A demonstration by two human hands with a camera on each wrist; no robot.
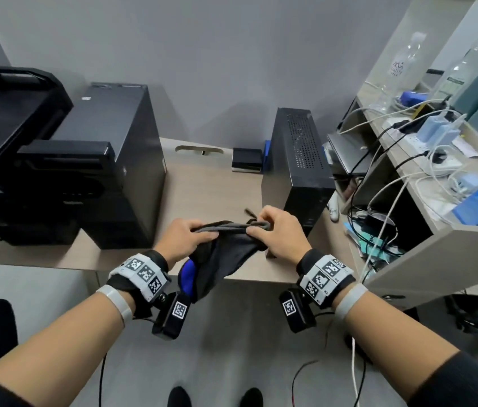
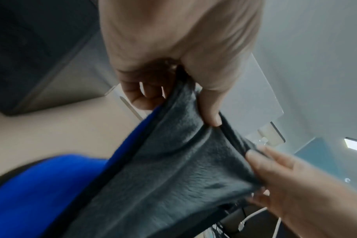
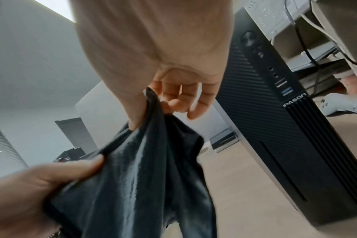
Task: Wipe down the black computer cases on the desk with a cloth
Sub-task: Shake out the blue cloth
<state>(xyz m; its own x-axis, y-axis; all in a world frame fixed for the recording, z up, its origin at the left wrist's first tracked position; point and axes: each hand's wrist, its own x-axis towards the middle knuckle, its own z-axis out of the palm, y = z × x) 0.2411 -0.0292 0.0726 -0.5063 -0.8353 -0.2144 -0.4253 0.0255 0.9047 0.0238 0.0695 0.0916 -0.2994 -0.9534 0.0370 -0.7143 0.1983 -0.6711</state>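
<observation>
A person's left hand (image 1: 186, 236) and right hand (image 1: 279, 230) each pinch an edge of a dark cloth (image 1: 226, 254), stretched between them above the tabletop (image 1: 211, 189) front edge. Three black computer cases, two at left (image 1: 120, 160) and one slim tower (image 1: 302, 160) at right, stand untouched; wiping seemingly has not begun.

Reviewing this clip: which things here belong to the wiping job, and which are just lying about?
Job:
- cloth, held by left hand and right hand
- slim case
- big case
- leftmost case

Lying about:
- bottles
- power strip
- cables
- small black box
</observation>
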